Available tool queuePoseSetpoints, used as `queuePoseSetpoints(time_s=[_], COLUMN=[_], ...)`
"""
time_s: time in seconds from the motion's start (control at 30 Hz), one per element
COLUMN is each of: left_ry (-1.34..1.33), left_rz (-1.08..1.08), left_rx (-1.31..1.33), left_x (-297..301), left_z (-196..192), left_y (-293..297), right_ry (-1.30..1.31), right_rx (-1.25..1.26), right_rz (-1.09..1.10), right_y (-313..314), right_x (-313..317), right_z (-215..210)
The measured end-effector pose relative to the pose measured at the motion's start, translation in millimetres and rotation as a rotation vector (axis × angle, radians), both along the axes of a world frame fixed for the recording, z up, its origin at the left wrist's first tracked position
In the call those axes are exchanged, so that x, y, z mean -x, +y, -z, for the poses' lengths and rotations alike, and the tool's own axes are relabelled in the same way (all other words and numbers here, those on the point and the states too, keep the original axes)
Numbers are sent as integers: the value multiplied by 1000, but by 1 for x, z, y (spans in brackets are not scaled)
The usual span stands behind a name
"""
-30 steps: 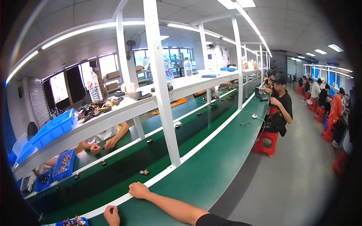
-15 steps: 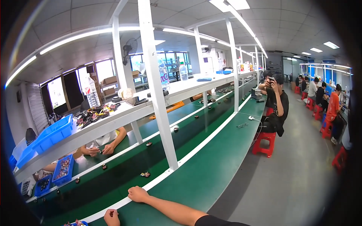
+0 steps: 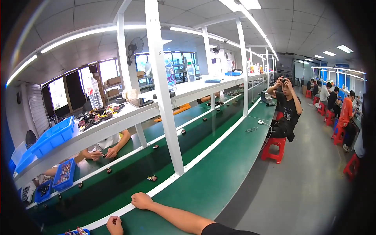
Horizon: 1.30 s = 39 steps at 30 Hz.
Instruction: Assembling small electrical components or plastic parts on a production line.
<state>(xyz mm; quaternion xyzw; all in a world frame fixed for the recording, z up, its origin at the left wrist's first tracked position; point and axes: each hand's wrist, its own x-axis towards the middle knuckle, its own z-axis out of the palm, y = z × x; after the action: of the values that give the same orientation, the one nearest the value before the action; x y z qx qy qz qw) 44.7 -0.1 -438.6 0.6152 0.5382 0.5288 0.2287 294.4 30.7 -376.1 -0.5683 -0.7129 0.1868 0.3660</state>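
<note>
"From the head view, how far along did the work look?"

"Hard to judge. Several small parts [image 3: 156, 147] lay spaced out along the dark green belt [image 3: 125, 188], and loose pieces [image 3: 79, 230] filled a blue tray [image 3: 87, 232] at the lower left. I saw nothing to sort finished from unfinished, so I couldn't say how many were left."

"And each grip?"

"The left grip [image 3: 114, 226] was by the left end of the desk [image 3: 219, 176], fingers curled in. The right grip [image 3: 141, 200] rested at the desk's far edge, by the white strip [image 3: 161, 188], its fingertips hidden. Whether either was clamped on anything, I couldn't tell."

"Where were the nearest pieces?"

"A small cluster [image 3: 152, 178] lay on the belt, just past the desk's far edge, near the right grip but apart from it. The tray was near the left grip, on its left, not touching; what it stood on was out of sight."
</note>
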Motion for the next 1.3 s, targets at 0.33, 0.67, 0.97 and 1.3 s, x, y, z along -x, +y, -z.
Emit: queuePoseSetpoints(time_s=[0.33, 0.67, 0.97, 1.3], left_ry=[-5, 28, 54, 70], left_rz=[15, -24, -31, -39], left_rx=[3, -27, -55, -76], left_x=[5, 2, -4, -5], left_z=[6, 5, -2, -2], left_y=[2, 3, -1, 0], right_ry=[7, 73, 244, -71], right_rx=[3, -275, -1011, -1432], right_rz=[4, -25, -108, 326], right_y=[-1, -4, -66, -62], right_x=[2, 3, -31, -124], right_z=[2, -8, -145, -310])
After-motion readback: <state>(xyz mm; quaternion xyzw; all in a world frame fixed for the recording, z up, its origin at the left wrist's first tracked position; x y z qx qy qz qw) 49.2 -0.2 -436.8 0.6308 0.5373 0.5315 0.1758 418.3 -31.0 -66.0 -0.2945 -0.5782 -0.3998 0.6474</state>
